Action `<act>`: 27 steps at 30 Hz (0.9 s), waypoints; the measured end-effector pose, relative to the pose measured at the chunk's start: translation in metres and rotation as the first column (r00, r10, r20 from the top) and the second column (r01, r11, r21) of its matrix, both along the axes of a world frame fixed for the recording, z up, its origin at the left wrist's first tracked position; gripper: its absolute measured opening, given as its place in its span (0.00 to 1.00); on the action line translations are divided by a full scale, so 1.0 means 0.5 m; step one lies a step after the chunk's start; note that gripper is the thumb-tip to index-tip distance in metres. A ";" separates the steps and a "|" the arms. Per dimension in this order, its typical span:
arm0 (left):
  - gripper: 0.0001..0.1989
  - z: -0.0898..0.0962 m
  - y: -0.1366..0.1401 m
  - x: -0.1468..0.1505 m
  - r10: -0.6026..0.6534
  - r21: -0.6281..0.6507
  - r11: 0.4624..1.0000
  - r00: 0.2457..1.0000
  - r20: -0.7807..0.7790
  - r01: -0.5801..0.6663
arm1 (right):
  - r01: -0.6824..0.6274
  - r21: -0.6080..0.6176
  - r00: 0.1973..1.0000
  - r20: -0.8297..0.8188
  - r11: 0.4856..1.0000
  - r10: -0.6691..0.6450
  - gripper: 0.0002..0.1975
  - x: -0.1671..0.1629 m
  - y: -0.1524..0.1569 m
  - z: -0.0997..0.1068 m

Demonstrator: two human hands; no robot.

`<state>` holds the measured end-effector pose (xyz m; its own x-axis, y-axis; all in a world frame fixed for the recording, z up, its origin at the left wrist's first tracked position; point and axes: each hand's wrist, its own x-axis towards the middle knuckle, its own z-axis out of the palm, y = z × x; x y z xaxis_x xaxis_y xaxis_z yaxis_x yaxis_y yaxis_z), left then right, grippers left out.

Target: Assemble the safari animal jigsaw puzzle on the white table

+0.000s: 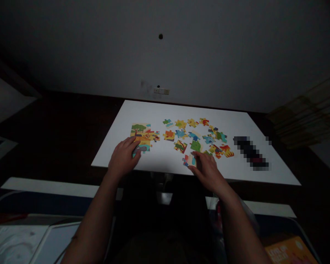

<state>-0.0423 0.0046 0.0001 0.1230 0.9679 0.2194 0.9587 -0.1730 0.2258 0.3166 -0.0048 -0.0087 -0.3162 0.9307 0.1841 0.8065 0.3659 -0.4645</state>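
left hand (pixel 123 158): laid palm down, fingers loosely curled, fingertips resting on the near edge of the joined puzzle section (pixel 143 136); it grips nothing, only pins the section to the white table (pixel 159 161). right hand (pixel 207 170): thumb and forefinger pinched on a single loose piece (pixel 189 160), held low at the table's near edge, just beside the scatter. the joined section sits left of centre, showing a tree and orange-yellow ground; the scattered pieces (pixel 195 136) lie in a loose ring to its right, mostly face up, several touching. a blurred dark object (pixel 250 152) lies farther right, well apart from the pieces. an orange box (pixel 288 251) shows at the lower right, off the table.

to fit the held piece well, judged from this layout: keep the left hand's pressure light but steady so the section does not slide, turn the piece flat until its colours match an open edge, and lower it straight down rather than forcing the tabs. the light is dim, so fine print detail cannot be read.
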 end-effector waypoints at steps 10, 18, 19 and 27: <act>0.22 -0.005 0.004 0.000 -0.014 0.037 0.999 0.999 0.032 0.012 | 0.008 -0.131 0.969 -0.243 0.991 -0.040 0.14 -0.032 0.007 0.038; 0.22 -0.005 0.005 -0.003 -0.012 0.030 1.000 0.998 0.054 0.010 | 0.021 -0.415 0.680 -0.661 0.909 -0.318 0.13 -0.076 0.033 0.035; 0.22 -0.005 0.004 -0.003 -0.009 0.028 1.000 0.999 0.052 0.008 | 0.010 -0.429 0.655 -0.680 0.903 -0.330 0.13 -0.082 0.035 0.034; 0.22 -0.002 -0.001 -0.007 -0.032 0.024 0.999 0.998 0.055 0.031 | -0.019 -0.457 0.645 -0.685 0.889 -0.338 0.13 -0.137 0.054 0.037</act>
<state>-0.0458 0.0040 -0.0010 0.1403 0.9584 0.2487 0.9389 -0.2085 0.2739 0.2483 0.0222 0.0096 -0.0811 0.9913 -0.1039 0.1587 -0.0900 -0.9832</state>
